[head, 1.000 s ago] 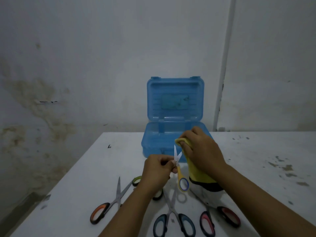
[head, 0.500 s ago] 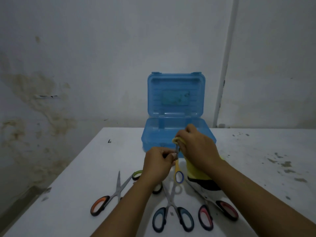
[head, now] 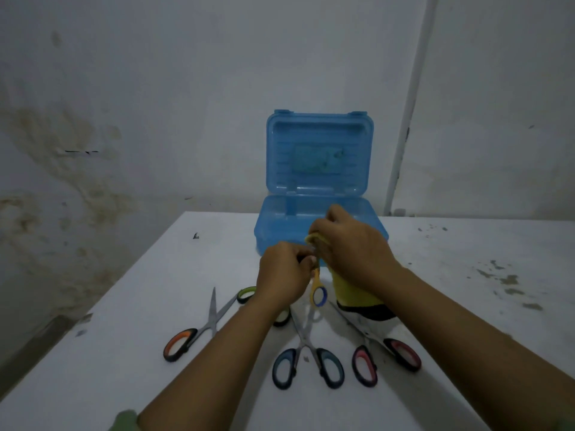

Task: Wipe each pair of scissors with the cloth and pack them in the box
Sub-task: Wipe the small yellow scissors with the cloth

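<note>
Wiping in progress; entry taken from beside the surface.

Left hand (head: 284, 275): closed in a pinch on the small yellow-handled scissors (head: 318, 292), gripping near the pivot; one yellow loop with a blue inner rim hangs below the fingers.

Right hand (head: 354, 251): closed around a yellow cloth (head: 351, 290), its upper fold bunched over the blades, which are hidden inside it; the rest of the cloth trails down toward the surface.

Handling note, as judgement: draw the cloth from pivot toward tips with the blades shut, keep the fold thick between fingers and edges, and keep the left pinch firm so the pair does not twist.

Blue plastic box (head: 320, 219): just beyond the hands, lid standing upright and open; whether anything lies inside cannot be told.

White surface (head: 124, 321): carries four more pairs, not yet packed. Orange-handled scissors (head: 199, 329) at left; green-handled scissors (head: 249, 294) partly under the left forearm; blue-handled scissors (head: 306, 353) at centre, closed; red-handled scissors (head: 385, 353) at right, blades running under the cloth.

Markings: a rectangular patch shows through the lid, too blurred to read. No brand or lettering legible on any scissors or on the cloth.
</note>
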